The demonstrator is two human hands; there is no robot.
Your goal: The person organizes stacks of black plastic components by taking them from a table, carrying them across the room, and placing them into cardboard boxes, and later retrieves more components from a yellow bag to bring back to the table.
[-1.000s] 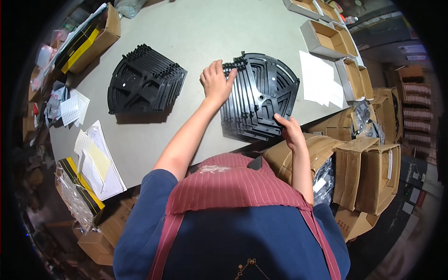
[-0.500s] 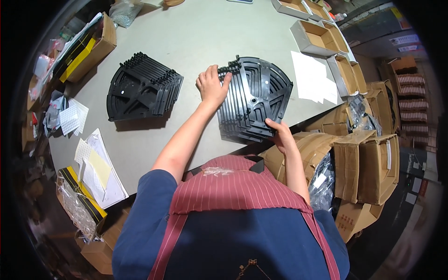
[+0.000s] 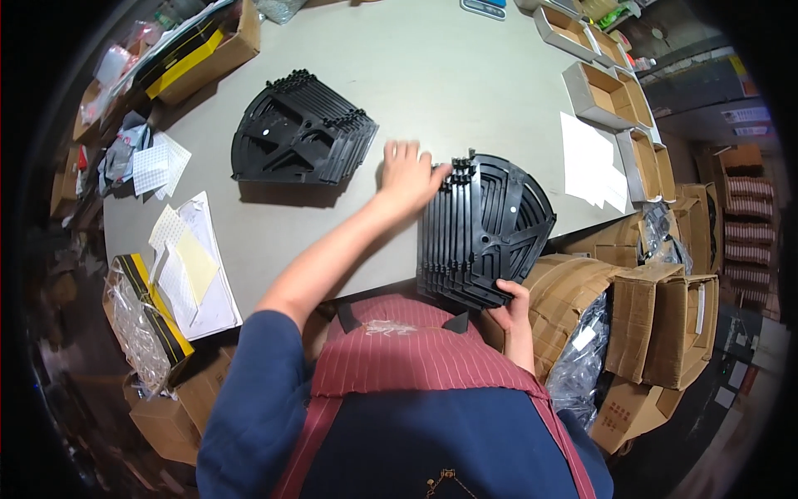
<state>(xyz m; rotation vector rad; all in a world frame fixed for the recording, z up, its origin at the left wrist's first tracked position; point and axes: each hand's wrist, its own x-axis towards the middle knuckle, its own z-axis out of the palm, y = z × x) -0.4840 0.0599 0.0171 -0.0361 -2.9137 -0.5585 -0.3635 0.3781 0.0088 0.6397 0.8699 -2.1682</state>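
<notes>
A stack of black fan-shaped plastic panels (image 3: 515, 218) leans fanned out at the table's front edge. My right hand (image 3: 514, 306) grips its near lower corner, thumb on top and the other fingers hidden beneath. At the stack's upper left corner is my left hand (image 3: 409, 179), its fingers stretched out and slightly blurred. Only its thumb reaches the small pegs there; whether it presses on them I cannot tell. Farther left on the table lies a second stack of similar black panels (image 3: 291, 137), untouched.
White paper sheets (image 3: 592, 166) and open cardboard trays (image 3: 611, 96) line the right side. Below them are large brown cartons (image 3: 573, 287) beside the table. Papers (image 3: 195, 266) and a yellow-and-black box (image 3: 154, 308) lie at the left edge; a carton (image 3: 229, 54) stands at the far left.
The held stack has come nearer to my body, down toward the table's front edge. My left hand's fingers have lifted off its corner and spread. The view has shifted too.
</notes>
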